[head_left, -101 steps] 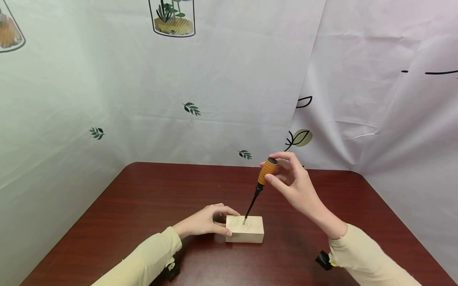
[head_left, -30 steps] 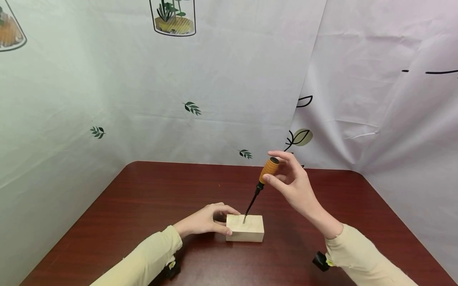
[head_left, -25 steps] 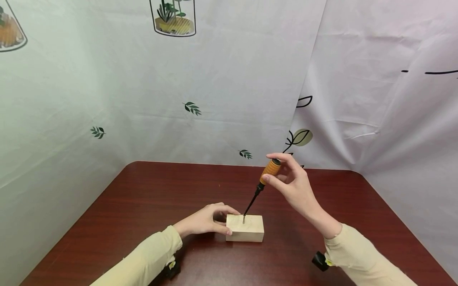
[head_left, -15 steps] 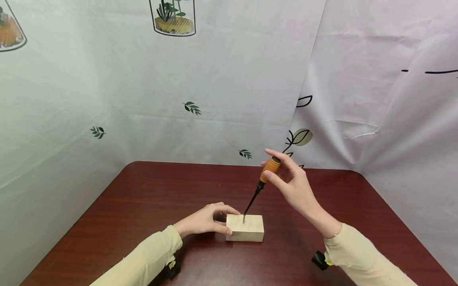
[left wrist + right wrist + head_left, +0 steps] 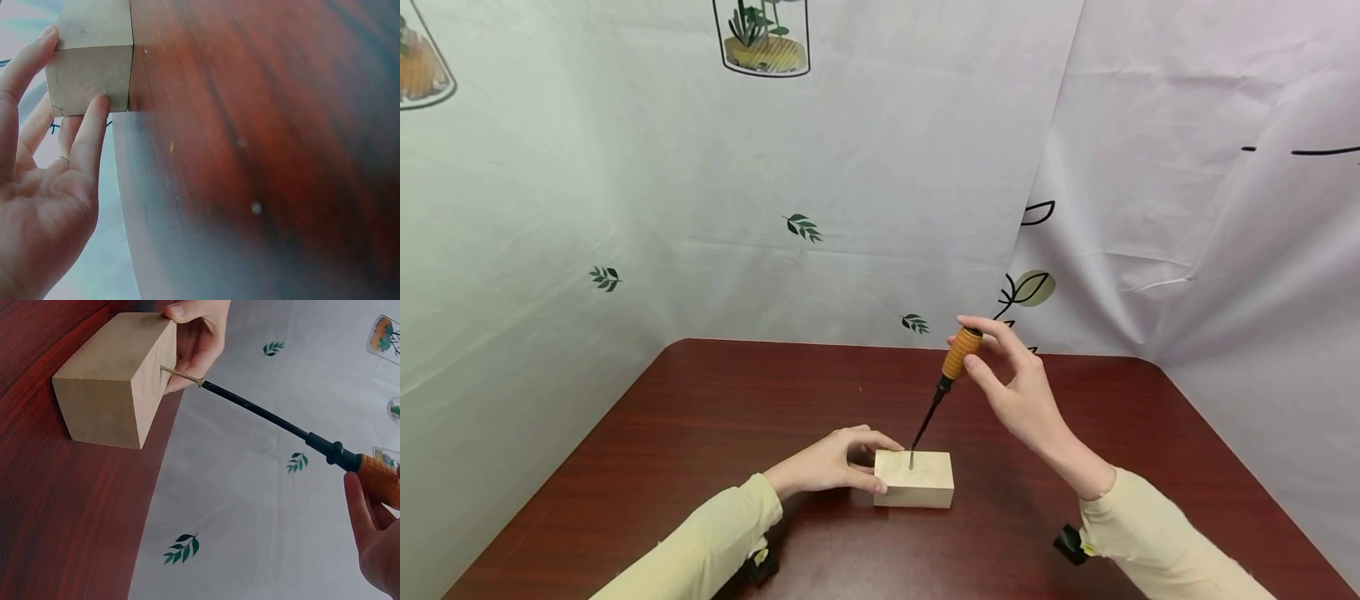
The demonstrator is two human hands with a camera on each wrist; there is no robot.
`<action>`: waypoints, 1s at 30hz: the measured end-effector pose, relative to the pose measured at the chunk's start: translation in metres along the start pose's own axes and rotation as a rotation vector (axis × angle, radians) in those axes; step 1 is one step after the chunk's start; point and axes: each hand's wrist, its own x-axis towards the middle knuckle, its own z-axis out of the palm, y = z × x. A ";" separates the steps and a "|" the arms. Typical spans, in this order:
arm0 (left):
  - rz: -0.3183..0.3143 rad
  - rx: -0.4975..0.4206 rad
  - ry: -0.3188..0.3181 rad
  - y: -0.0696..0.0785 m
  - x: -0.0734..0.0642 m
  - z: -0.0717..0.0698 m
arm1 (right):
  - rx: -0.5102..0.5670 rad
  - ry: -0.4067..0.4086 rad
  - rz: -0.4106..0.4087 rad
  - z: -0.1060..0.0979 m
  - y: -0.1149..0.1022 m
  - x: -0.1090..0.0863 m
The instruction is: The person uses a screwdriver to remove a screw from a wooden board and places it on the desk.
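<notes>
A pale wooden block (image 5: 913,495) lies on the table, and my left hand (image 5: 829,462) grips its left end, thumb on the near side and fingers on the far side. A screw (image 5: 180,375) stands partly sunk in the block's top face, its shank still exposed. Seated on the screw head is the tip of a screwdriver (image 5: 961,353) with an orange handle and black shaft, leaning to the right. My right hand (image 5: 1021,393) holds that handle between thumb and fingers, the index finger up by its black end cap. The left wrist view shows fingertips against the block's end face (image 5: 90,78).
The dark red-brown table (image 5: 737,392) has rounded far corners. A white curtain (image 5: 880,167) printed with leaves and jars hangs behind it and along the sides. A black wrist device (image 5: 1070,544) sits at the right sleeve, another (image 5: 762,567) at the left.
The right thumb and fingers have shifted around the screwdriver handle, whose top has swayed right and then back left. The left hand and the block have stayed in place.
</notes>
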 end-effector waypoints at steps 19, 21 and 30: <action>0.004 0.007 0.004 -0.001 0.000 0.000 | -0.032 0.017 0.056 0.001 0.000 0.001; 0.005 0.013 0.005 0.000 0.000 0.000 | -0.030 0.025 0.055 0.002 0.000 0.001; 0.016 0.018 0.007 -0.001 0.000 0.000 | -0.015 0.079 0.026 0.004 0.001 0.000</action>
